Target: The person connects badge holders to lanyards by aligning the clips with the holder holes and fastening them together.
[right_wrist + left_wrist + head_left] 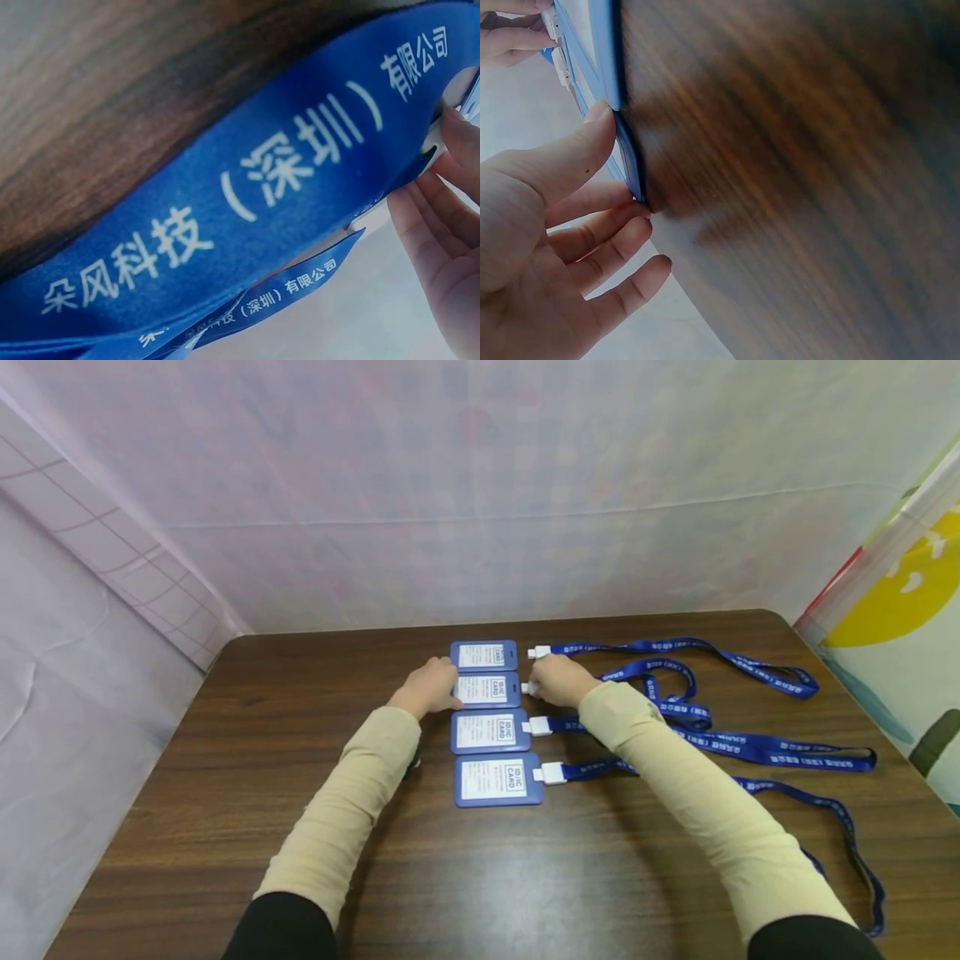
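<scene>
Fitting a clip (527,688) to a card holder (483,691)

The left hand (426,685) pinches the card holder just to its right; the right hand (561,680) pinches the clip just to its left, beside the slot (514,688), attachment unclear. Joining the two seems the step in hand; the next move likely calls for threading clip through slot, card holder braced

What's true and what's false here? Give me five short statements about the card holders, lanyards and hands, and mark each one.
1. Four blue card holders lie in a column. True.
2. The lanyards are red. False: they are blue.
3. The left hand holds the second-farthest card holder. True.
4. The right hand lies open, holding nothing. False: it pinches a lanyard's white clip.
5. The farthest card holder is fastened to a clip. False: a gap separates them.
</scene>
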`<state>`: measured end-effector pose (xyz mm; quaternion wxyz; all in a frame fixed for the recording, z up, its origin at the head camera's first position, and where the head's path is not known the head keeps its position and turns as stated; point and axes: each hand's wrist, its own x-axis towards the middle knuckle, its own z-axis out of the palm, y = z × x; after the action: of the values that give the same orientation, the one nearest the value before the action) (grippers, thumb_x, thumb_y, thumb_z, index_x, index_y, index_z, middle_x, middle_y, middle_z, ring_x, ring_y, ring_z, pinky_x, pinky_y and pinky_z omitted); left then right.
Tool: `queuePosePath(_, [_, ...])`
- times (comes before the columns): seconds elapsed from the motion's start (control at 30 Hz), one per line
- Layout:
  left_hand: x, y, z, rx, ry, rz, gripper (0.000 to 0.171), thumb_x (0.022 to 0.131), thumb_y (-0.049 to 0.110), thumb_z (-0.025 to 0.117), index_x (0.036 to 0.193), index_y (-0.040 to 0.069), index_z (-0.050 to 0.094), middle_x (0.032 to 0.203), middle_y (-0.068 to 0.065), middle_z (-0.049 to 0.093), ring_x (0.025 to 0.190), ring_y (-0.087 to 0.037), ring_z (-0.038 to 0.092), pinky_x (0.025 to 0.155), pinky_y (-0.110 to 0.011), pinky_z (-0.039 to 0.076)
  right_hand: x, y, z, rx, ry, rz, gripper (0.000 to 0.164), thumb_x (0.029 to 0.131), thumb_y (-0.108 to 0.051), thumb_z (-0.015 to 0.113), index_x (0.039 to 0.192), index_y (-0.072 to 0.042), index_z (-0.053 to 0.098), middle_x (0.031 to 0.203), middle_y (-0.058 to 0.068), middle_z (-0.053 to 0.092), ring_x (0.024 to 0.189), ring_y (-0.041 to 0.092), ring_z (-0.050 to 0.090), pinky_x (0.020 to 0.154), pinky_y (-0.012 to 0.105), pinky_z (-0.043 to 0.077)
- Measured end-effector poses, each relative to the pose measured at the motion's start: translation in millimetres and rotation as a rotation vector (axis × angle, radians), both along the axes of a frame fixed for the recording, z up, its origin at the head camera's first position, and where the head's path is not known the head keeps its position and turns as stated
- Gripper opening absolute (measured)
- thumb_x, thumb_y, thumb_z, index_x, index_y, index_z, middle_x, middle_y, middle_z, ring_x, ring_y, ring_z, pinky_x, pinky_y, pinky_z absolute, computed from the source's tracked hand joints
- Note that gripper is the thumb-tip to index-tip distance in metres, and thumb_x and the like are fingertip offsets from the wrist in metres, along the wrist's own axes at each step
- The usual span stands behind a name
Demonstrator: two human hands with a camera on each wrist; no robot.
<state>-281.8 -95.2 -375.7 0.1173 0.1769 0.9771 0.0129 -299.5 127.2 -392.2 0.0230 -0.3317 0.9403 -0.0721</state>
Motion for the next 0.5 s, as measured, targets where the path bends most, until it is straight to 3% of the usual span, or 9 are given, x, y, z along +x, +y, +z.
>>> queuePosePath(0.5, [-0.2, 0.4, -0.3, 0.001, -0.001, 0.004, 0.040, 0.079, 0.032, 0.070, 0.098, -0.002, 0.061, 0.110, -0.018, 0.053, 0.101, -0.028, 0.048, 0.086, -0.040, 0.045, 0.4, -2.5, -1.2, 0.023, 0.020, 0.040, 0.004, 0.078, -0.005, 0.066, 0.076, -0.002, 0.067, 0.073, 0.008, 0.060, 0.070, 0.023, 0.057, 0.069, 0.035, 0.050])
